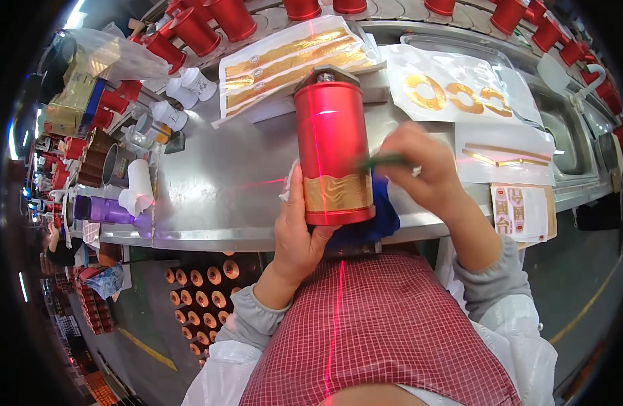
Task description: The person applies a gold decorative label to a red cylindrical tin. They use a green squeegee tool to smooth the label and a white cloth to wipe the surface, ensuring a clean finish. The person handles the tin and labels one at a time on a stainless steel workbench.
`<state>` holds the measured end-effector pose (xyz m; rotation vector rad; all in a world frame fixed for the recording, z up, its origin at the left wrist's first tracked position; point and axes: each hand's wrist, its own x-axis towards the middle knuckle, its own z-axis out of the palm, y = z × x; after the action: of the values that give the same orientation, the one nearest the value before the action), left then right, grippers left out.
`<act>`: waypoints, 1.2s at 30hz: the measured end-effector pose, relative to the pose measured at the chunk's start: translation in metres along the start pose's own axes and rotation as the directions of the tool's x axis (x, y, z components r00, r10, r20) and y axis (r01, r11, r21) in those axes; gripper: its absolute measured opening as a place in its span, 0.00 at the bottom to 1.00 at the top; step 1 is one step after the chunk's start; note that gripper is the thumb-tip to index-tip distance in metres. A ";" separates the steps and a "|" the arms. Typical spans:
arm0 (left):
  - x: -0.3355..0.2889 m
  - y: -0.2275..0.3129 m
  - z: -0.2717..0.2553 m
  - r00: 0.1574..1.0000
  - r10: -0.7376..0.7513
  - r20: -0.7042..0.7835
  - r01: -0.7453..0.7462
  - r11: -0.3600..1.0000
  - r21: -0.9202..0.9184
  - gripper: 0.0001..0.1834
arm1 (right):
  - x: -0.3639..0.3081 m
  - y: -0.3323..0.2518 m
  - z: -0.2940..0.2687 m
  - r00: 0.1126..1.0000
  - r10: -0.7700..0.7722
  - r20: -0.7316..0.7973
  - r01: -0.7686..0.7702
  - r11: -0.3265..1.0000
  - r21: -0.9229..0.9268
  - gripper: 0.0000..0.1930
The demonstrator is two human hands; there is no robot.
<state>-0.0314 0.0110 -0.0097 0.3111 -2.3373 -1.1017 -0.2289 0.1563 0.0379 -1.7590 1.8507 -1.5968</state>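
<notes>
A glossy red canister lies in front of me with its far end against a dark metal holder. A gold patterned band wraps it near the close end. My left hand is closed round the left and underside of that end, with a bit of white cloth beside its fingers. My right hand is closed on a slim dark green tool, whose tip is smeared by motion at the canister's right side, just above the band. Whether it touches is unclear. Blue cloth lies under the canister.
Sheets of gold strip stickers and gold ring stickers lie beyond. To the right are a sheet with thin gold strips, a label sheet and a sink. Bottles and a purple container stand left.
</notes>
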 end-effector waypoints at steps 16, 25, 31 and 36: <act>0.014 0.039 0.003 0.804 0.570 0.167 -0.576 0.679 0.455 0.22 | -0.012 -0.002 0.003 0.990 0.138 -0.018 -0.136 0.988 0.078 0.08; 0.011 0.021 0.002 0.956 0.275 -0.101 -0.240 0.933 0.268 0.42 | -0.011 -0.021 -0.001 0.986 -0.112 0.125 0.109 0.994 0.032 0.13; 0.009 0.012 -0.003 0.957 0.275 -0.093 -0.240 0.931 0.276 0.39 | -0.003 -0.032 0.007 0.964 -0.197 0.181 0.176 0.976 0.125 0.13; 0.008 0.014 -0.002 0.958 0.269 -0.103 -0.237 0.939 0.249 0.39 | 0.008 -0.004 0.009 0.979 -0.161 -0.122 0.133 0.968 -0.213 0.13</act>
<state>-0.0364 0.0150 0.0048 0.1573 -2.3082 -0.6623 -0.2228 0.1462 0.0415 -1.9583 2.0572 -1.6729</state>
